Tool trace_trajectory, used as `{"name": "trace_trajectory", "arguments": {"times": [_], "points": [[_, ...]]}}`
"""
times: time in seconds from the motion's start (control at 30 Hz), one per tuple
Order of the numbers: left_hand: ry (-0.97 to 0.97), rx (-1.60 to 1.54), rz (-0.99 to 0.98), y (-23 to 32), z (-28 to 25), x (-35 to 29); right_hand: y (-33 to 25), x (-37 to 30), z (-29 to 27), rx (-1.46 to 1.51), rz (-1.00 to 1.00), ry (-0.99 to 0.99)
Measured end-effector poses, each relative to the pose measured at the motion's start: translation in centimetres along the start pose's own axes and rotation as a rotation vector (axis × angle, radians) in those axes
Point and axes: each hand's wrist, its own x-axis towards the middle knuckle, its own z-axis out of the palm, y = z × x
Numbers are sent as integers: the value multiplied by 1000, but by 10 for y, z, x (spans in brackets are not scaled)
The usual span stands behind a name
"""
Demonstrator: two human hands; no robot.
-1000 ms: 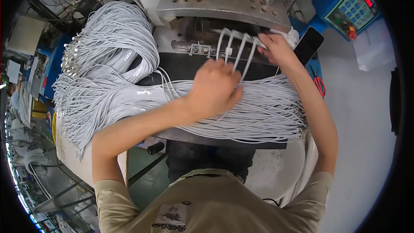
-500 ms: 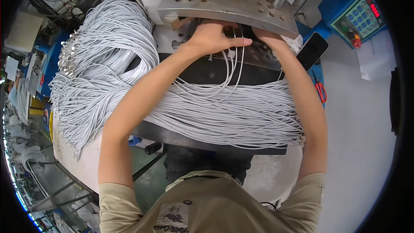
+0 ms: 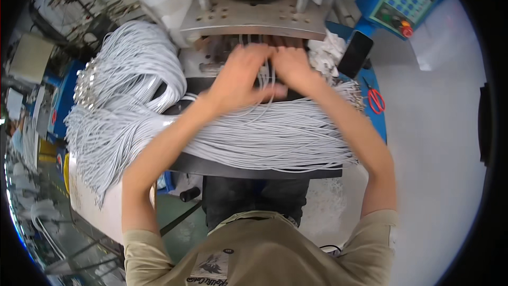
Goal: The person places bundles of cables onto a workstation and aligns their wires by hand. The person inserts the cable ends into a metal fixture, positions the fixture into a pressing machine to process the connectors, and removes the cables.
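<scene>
Here, a perforated grey steel plate (image 3: 238,19) at twelve o'clock and thin whitish cables (image 3: 270,140) at six flank left hand (image 3: 244,74) and right hand (image 3: 292,66), finger closure blurred beyond telling.

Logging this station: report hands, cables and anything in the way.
Left hand, right hand at press, grips blurred. Few pale cables between them; cable bundle lies closer in. Crumpled white material beside right hand, not visibly blocking.

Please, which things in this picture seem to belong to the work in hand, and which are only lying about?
Seemingly in the work:
pale grey cables, some strands running up between the left hand and right hand
metal press, just beyond the hands

Apparently lying about:
black phone
red-handled scissors
crumpled white material
</scene>
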Motion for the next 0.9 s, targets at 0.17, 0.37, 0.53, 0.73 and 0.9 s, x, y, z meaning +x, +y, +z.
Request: {"name": "trace_trajectory", "arguments": {"times": [0.17,0.37,0.53,0.73,0.9], "points": [[-231,107,648,112,-28,-172,-74,-177,-67,536,-188,34],[106,-814,-1562,77,-13,-305,-66,-265,-44,62,-134,77],[94,-827,-1579,80,-17,-302,-70,-260,-46,63,-97,72],[67,-784,-1591,80,-19,-313,-73,-256,-45,-42,-135,79],[48,-771,-1563,79,-18,-312,-73,-261,-48,90,-139,52]]}}
